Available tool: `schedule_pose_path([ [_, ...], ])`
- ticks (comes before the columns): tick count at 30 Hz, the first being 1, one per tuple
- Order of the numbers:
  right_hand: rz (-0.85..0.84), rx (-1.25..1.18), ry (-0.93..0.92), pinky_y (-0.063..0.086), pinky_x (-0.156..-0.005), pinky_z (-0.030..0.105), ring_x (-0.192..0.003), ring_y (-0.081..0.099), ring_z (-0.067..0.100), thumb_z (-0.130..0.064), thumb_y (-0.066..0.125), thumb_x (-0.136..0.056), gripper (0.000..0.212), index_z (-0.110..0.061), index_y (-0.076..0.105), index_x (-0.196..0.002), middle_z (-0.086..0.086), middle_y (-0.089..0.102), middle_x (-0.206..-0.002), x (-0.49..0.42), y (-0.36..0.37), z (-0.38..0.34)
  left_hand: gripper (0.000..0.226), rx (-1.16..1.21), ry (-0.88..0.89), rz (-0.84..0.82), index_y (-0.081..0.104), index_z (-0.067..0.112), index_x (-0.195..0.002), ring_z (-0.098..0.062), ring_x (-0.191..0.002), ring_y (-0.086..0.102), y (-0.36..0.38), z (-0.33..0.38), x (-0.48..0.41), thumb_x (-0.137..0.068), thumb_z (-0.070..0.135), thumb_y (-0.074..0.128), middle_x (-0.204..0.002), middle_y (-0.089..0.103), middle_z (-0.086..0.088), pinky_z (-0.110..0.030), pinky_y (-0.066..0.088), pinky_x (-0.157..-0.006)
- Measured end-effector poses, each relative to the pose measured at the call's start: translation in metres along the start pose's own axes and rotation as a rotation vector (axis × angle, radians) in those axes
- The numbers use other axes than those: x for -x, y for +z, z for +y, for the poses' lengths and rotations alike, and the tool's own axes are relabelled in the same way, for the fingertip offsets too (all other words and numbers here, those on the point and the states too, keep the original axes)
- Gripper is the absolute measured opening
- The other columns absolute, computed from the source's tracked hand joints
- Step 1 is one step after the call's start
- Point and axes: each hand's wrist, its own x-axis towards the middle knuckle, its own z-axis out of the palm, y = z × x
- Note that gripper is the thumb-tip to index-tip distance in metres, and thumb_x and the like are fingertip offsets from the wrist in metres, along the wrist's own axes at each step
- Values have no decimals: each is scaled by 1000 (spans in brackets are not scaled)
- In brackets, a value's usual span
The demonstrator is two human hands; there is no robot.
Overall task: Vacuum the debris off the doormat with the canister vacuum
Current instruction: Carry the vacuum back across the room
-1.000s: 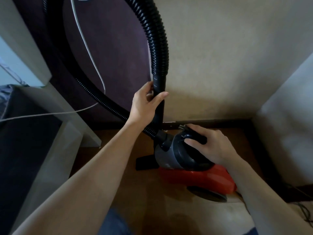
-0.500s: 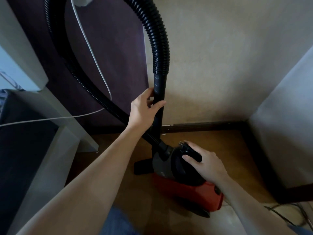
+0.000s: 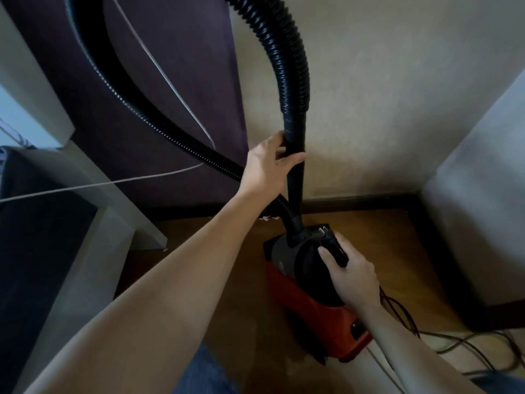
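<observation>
Now your left hand (image 3: 267, 169) clasps the black wand (image 3: 295, 177) below the ribbed hose (image 3: 287, 61). Your right hand (image 3: 352, 275) grips the top of the canister vacuum (image 3: 318, 314), perhaps pinning its plug (image 3: 332, 243) too. It is red-bodied and dark-topped, and sits on the wooden floor (image 3: 369, 231) by the wall (image 3: 397, 109).

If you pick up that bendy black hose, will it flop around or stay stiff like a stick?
Probably floppy: the ribbed hose curves in a big loop above the vacuum. The smooth tube the left hand grips looks straight, so likely stiff. The ribs may help fingers not slip.
</observation>
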Motion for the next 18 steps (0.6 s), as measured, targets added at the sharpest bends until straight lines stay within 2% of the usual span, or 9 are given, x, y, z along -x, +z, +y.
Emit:
schedule_pose_path([
  [5,22,41,-62,60,-81,34,-113,68,21,-57,53,-98,57,-32,49,-149,-6,70,-125,-8,13,-4,40,-49,20,-29,61,13,-132,-16,-108,67,5,1,-19,-95,23,71,-123,69,-5,-34,57,-97],
  [7,3,1,-56,59,-88,38,-117,66,21,-60,51,-97,57,-34,51,-147,-7,69,-127,-13,18,-6,41,-61,16,-49,60,14,-133,-16,-108,68,4,-1,-28,-95,25,71,-123,68,-3,-38,58,-97],
  [9,-40,-20,-18,52,-99,38,-130,58,22,-60,52,-97,60,-31,48,-150,-6,63,-139,-17,25,-7,40,-69,15,-57,61,16,-131,-17,-109,68,6,-3,-36,-93,26,73,-120,69,-1,-42,58,-97],
  [10,-63,-19,-7,49,-100,36,-132,56,22,-59,53,-98,62,-28,46,-152,-5,60,-143,-18,30,-7,40,-63,14,-59,62,17,-130,-17,-109,68,6,-4,-38,-93,27,73,-119,69,-1,-43,58,-97],
  [15,-165,17,-8,53,-78,29,-116,65,21,-58,50,-100,52,-31,51,-145,-6,67,-126,-27,46,-12,42,-4,22,-43,59,18,-132,-16,-110,69,9,-11,-37,-94,29,72,-123,68,1,-41,58,-97],
  [18,-204,7,15,57,-81,36,-114,66,23,-61,48,-99,51,-34,49,-142,-4,67,-125,-38,51,-15,45,46,-12,8,60,13,-131,-18,-111,69,17,-16,-33,-92,29,74,-126,68,-1,-39,58,-97],
])
